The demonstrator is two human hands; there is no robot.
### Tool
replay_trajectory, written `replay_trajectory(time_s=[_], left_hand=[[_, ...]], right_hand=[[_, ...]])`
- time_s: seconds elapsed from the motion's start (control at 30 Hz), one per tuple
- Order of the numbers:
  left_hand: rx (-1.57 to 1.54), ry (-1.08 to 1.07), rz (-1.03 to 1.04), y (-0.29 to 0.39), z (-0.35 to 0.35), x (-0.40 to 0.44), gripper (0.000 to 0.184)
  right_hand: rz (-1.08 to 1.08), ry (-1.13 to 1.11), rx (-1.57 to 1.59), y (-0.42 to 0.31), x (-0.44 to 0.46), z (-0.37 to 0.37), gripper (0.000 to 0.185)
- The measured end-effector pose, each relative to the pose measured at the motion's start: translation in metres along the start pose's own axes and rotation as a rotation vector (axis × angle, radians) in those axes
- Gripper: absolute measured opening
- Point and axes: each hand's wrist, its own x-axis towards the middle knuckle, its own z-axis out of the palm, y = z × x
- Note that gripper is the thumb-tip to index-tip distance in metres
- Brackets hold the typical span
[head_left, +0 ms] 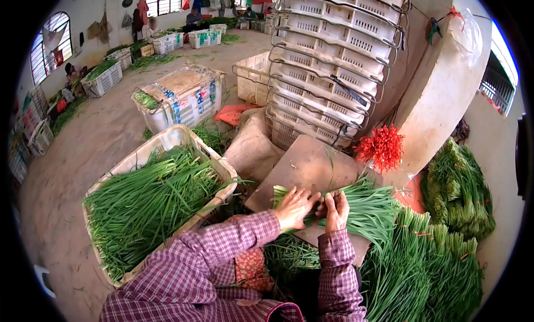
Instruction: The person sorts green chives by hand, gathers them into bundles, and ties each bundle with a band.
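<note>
A bunch of long green stalks (367,209) lies across a brown board (303,160) in front of me, its pale cut ends to the left. My left hand (296,208) rests over the bunch near those ends, its fingers stretched to the right. Just beside it, my right hand (335,209) is closed in a pinch above the bunch; what it holds, if anything, is too small to make out. A cluster of red ties (381,148) hangs beyond the board's right corner.
A crate (227,174) of loose green stalks stands at my left. Tied bundles (439,266) lie at my right, more (459,188) by the wall. Stacked white crates (334,60) rise behind the board. Several people sit along the far walls.
</note>
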Motion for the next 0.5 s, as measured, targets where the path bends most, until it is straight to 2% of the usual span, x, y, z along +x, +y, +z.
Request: replay_trajectory(time_s=[0.03,0.07,0.13,0.17,0.27,0.33,0.43,0.5], left_hand=[[-0.041,0.017,0.045,-0.007,-0.004,0.000,0.108],[-0.035,0.013,0.049,-0.013,-0.007,0.003,0.108],[-0.044,-0.138,0.111,-0.020,-0.009,0.005,0.107],[-0.062,-0.248,0.083,-0.020,-0.009,0.008,0.112],[0.104,-0.271,-0.037,0.012,-0.024,0.011,0.115],[0.170,-0.299,-0.054,0.020,-0.010,0.013,0.115],[0.272,0.040,-0.154,0.017,0.022,0.011,0.112],[0.237,0.036,-0.165,0.016,0.025,0.011,0.109]], right_hand=[[-0.018,-0.021,0.007,-0.003,0.001,0.001,0.012],[-0.019,-0.015,0.013,-0.002,0.003,0.002,0.012],[0.085,0.009,0.073,0.010,0.008,0.001,0.012],[0.116,0.010,0.060,0.020,0.011,-0.001,0.010],[0.126,0.027,0.083,0.028,0.020,-0.008,0.007],[0.127,0.027,0.068,0.025,0.021,-0.008,0.007],[0.141,0.001,0.057,0.023,0.018,-0.007,0.008],[0.115,-0.017,0.055,0.021,0.014,-0.008,0.008]])
